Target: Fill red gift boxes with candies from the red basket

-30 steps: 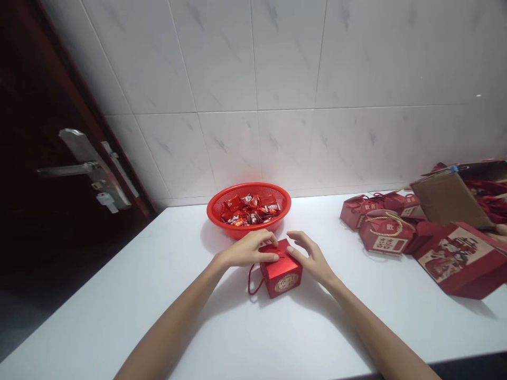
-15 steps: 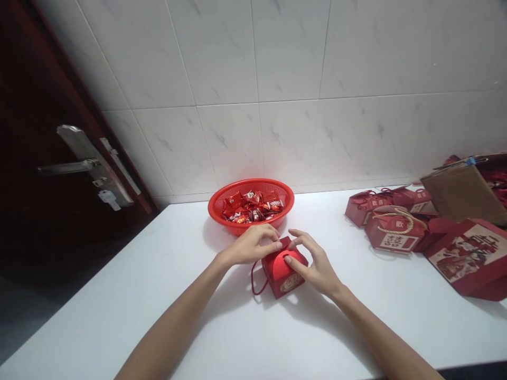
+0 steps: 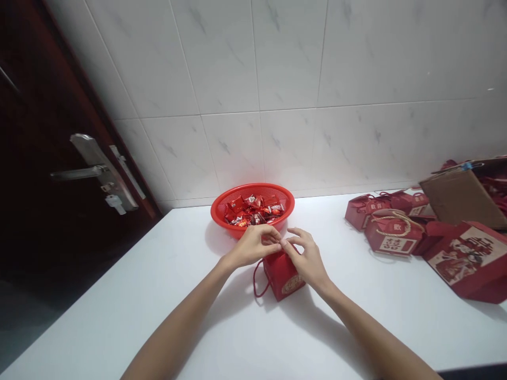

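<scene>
A small red box [image 3: 282,277] with a gold-patterned label stands on the white table, a dark red cord looping out from its left side. My left hand [image 3: 257,245] is at the top left of the box, thumb and fingers bent together over its top edge. From the right, my right hand [image 3: 303,256] reaches over the lid, its thumb and index fingertip close to the left fingertips. Both hands seem to pinch the top flaps, whose edges are partly hidden by the fingers. Just behind is a red basket [image 3: 222,226] of wrapped sweets [image 3: 253,210].
Several red gift boxes [image 3: 392,235] stand at the right, one with a rope handle. Beyond them is an open cardboard carton [image 3: 461,195]. A larger printed red box [image 3: 471,261] lies at the right edge. Tiled wall behind; dark door [image 3: 35,158] at left.
My right thumb has moved up from the slot in the box's front flap to the top, near my left fingertips. The front flap now sits folded further back. The view has shifted slightly.
</scene>
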A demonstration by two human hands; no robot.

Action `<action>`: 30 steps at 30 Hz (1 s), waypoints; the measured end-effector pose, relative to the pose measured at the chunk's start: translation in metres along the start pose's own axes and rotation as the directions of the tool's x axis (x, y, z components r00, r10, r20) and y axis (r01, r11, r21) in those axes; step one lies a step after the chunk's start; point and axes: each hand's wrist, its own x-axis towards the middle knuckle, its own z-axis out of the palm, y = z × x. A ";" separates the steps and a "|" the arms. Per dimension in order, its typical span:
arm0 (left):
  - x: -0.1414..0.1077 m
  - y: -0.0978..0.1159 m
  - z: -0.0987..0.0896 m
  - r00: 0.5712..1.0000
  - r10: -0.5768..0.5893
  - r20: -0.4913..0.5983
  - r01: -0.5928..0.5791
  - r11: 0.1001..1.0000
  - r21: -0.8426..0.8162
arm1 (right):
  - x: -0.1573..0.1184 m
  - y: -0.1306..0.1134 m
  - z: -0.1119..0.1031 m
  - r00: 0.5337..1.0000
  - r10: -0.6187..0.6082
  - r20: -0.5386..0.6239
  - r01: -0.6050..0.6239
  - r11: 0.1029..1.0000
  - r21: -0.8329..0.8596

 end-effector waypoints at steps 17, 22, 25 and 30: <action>-0.007 0.008 0.013 0.998 -0.059 0.035 0.060 0.998 -0.013 | 0.024 -0.021 -0.028 0.852 0.347 0.391 -0.436 0.884 0.166; -0.008 0.010 0.018 0.993 -0.116 0.007 0.116 0.993 0.003 | 0.028 -0.020 -0.034 0.809 0.352 0.470 -0.462 0.876 0.139; -0.009 0.011 0.021 0.989 -0.145 0.006 0.145 0.989 -0.005 | 0.030 -0.021 -0.037 0.785 0.373 0.494 -0.473 0.877 0.090; -0.010 0.015 0.022 0.984 -0.170 0.050 0.171 0.985 -0.024 | 0.030 -0.025 -0.038 0.781 0.402 0.479 -0.427 0.902 -0.062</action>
